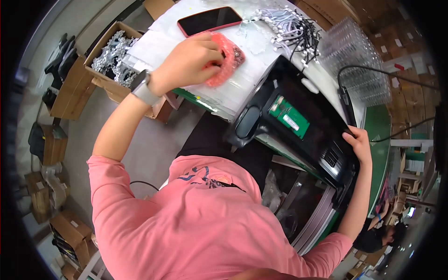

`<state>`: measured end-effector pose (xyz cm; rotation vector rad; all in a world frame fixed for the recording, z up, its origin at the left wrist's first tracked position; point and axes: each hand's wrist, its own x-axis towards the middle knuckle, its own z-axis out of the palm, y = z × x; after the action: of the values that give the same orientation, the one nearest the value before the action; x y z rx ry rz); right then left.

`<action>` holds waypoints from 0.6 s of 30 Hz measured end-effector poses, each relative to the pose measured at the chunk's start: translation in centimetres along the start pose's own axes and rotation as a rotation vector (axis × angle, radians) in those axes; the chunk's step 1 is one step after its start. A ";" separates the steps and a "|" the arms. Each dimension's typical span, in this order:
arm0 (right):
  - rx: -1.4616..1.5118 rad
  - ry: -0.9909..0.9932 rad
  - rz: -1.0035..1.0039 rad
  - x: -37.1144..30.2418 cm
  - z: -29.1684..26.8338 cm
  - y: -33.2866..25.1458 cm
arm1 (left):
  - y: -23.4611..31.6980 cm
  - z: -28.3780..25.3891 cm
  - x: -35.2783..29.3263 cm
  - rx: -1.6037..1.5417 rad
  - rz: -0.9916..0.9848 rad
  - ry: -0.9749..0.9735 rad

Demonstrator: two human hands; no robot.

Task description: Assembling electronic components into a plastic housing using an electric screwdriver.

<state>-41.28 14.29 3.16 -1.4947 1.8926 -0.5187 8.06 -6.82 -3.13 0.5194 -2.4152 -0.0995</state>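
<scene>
My left hand [198,60] is at a pink bubble-wrap pouch [227,58]. Its fingers are curled into the opening, and what they pinch, if anything, is hidden. Small dark pieces [238,57] show at the pouch's right side. My right hand [359,142] grips the right edge of a large black plastic housing [308,107], which lies tilted across the near edge of the table. A green circuit board [291,119] sits inside the housing, with a white label on it.
A phone in a red case [210,21] lies behind the pouch. White and black cables [294,32] are heaped at the back. Stacked clear plastic trays [357,60] and a black corded tool [346,105] stand right. A carton of white connectors [114,56] is at left.
</scene>
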 end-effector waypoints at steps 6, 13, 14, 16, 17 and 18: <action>-0.121 -0.087 -0.063 4.4 -0.4 0.6 | -1.0 1.4 2.0 0.081 0.046 -0.114; 0.075 0.273 -0.080 5.0 -2.2 -0.3 | -2.1 1.1 2.3 -0.177 -0.142 -0.157; 0.171 0.347 0.012 5.5 -3.1 0.7 | -1.5 0.7 2.2 -0.216 -0.212 -0.157; -0.365 0.493 0.083 6.5 -3.8 1.6 | -0.8 -0.1 2.3 -0.302 -0.315 -0.167; -0.563 0.512 0.133 7.1 -3.2 1.2 | -0.5 -0.4 2.2 -0.307 -0.291 -0.161; -0.759 0.529 0.191 7.4 -3.0 1.2 | -0.3 -0.7 2.2 -0.298 -0.342 -0.127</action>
<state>-45.19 7.20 2.62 -1.7004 2.8295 -0.0903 7.09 -7.93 -1.33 0.7982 -2.3508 -0.6460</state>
